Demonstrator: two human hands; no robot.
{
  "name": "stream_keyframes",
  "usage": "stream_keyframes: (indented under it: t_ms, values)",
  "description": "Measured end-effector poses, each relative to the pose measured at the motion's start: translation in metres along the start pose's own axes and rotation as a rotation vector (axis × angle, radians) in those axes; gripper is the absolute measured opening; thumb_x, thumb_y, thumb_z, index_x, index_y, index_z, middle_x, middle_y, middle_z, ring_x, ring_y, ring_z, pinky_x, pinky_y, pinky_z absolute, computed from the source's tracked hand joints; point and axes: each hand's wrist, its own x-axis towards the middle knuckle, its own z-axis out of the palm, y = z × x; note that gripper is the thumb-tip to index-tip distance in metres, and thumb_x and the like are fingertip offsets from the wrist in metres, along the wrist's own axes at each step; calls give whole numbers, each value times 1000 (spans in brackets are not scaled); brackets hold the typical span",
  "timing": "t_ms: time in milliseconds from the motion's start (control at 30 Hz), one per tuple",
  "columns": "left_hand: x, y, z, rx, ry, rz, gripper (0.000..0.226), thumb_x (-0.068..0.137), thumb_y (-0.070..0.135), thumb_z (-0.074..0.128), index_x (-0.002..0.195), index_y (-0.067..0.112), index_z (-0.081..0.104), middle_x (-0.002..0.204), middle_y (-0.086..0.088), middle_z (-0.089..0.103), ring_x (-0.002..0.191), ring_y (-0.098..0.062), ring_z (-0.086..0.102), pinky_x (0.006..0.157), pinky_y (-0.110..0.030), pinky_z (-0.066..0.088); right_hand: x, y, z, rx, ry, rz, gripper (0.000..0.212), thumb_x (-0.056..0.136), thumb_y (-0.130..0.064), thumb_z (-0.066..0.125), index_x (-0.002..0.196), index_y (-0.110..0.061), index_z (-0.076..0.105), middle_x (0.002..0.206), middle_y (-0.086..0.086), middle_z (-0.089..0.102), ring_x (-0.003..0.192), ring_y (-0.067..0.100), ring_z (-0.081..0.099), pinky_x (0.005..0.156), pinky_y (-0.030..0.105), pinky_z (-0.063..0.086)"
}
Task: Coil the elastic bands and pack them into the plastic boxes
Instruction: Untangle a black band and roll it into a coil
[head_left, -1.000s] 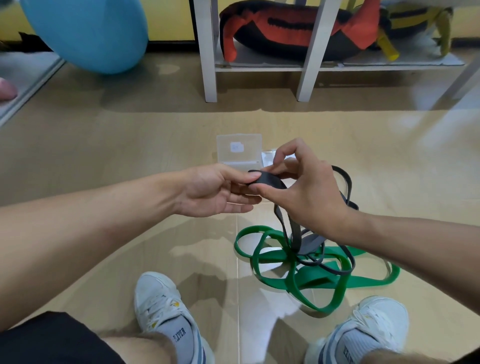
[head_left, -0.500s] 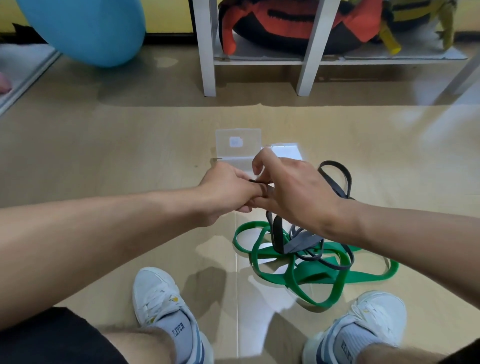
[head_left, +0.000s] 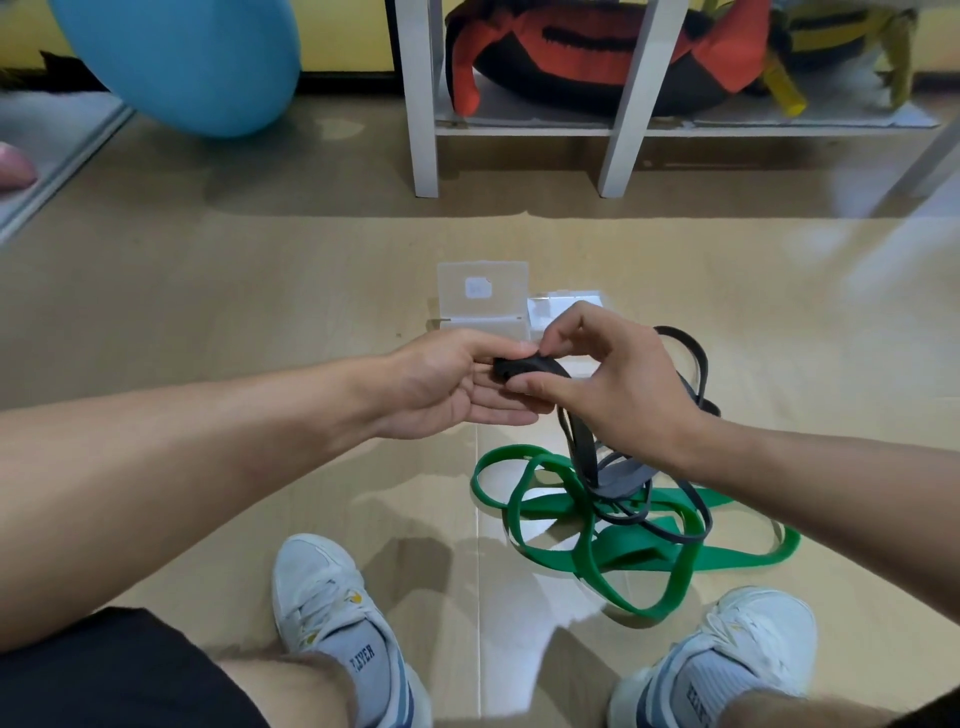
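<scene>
Over the tan floor, both hands' fingers pinch the dark grey band's small coiled end.

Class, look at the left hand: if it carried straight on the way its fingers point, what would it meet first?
The left hand points right, at the grey band coil it pinches; straight beyond lies the right hand, fingers on the same coil. Depth between the hands is unclear.

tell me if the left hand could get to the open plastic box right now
Probably yes, but not freely. The open plastic box sits on the floor just beyond the left hand with nothing between them. But that hand and the right hand both hold the dark band, so its grip would have to let go first.
</scene>
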Motion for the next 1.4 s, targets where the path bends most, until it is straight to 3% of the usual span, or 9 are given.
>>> stream_keyframes:
  t_ms: [100, 300, 400, 533, 867, 1033, 1167, 1333, 1400]
  values:
    - [-2, 0, -4, -15, -66, -35, 34, 84, 24, 65, 109, 2, 72, 98, -17, 77, 96, -31, 76, 94, -38, 60, 1, -3, 3, 38, 8, 52, 32, 68, -27, 93, 79, -25, 64, 80, -8, 73, 87, 5, 71, 86, 37, 57]
    - [1, -8, -2, 106, -81, -84, 32, 102, 27, 54, 125, 10, 67, 126, -16, 70, 114, -36, 70, 105, -45, 53, 3, -9, -1, -84, -47, 104, 39, 65, -33, 90, 79, -23, 55, 75, -2, 70, 76, 18, 69, 72, 43, 56]
    - [4, -7, 2, 313, 38, -12, 25, 97, 31, 65, 111, 11, 73, 109, -13, 73, 101, -30, 75, 94, -42, 59, 5, -8, -3, -136, -87, 128, 43, 64, -30, 86, 79, -18, 48, 73, 3, 73, 66, 25, 64, 62, 39, 53]
    - [7, -10, 9, 296, 140, 33, 26, 87, 26, 79, 95, 2, 74, 88, -12, 77, 87, -28, 78, 83, -33, 63, 5, -11, 1, -170, -121, 109, 37, 67, -18, 81, 80, -13, 47, 66, 5, 70, 54, 18, 48, 53, 33, 45]
    - [9, -14, 13, 142, 235, -5, 12, 85, 17, 79, 91, 7, 75, 81, -12, 77, 86, -26, 77, 84, -33, 63, -1, -8, 12, -175, -97, 109, 35, 76, -17, 79, 97, -23, 52, 77, -10, 74, 71, 4, 66, 58, 17, 49]
    - [15, -20, 18, 148, 325, -13, 11, 81, 6, 76, 90, 3, 72, 68, -7, 74, 68, -21, 74, 80, -34, 64, 1, -7, 18, -293, -156, -19, 40, 70, -12, 76, 94, -22, 46, 68, -5, 68, 64, 19, 62, 61, 40, 53]
    - [17, -21, 17, 130, 374, 5, 9, 83, 8, 77, 88, 2, 71, 75, -11, 76, 71, -23, 75, 77, -33, 64, 4, -8, 20, -467, -219, -165, 41, 77, -18, 75, 103, -22, 44, 76, -2, 69, 71, 26, 60, 65, 42, 52]
    - [11, -12, 7, 5, 236, -6, 7, 86, 7, 72, 93, 6, 73, 77, -11, 75, 72, -21, 73, 77, -31, 64, 2, -3, 8, -84, -116, 62, 47, 75, -23, 87, 108, -24, 52, 97, -15, 76, 96, -3, 68, 81, 11, 49]
    - [10, -8, 4, -56, 184, -26, 4, 90, 8, 69, 93, 8, 72, 75, -12, 75, 76, -22, 74, 80, -32, 63, 1, 1, 6, -4, -78, 110, 47, 72, -24, 90, 99, -22, 52, 98, -14, 76, 98, -5, 69, 90, 18, 52]
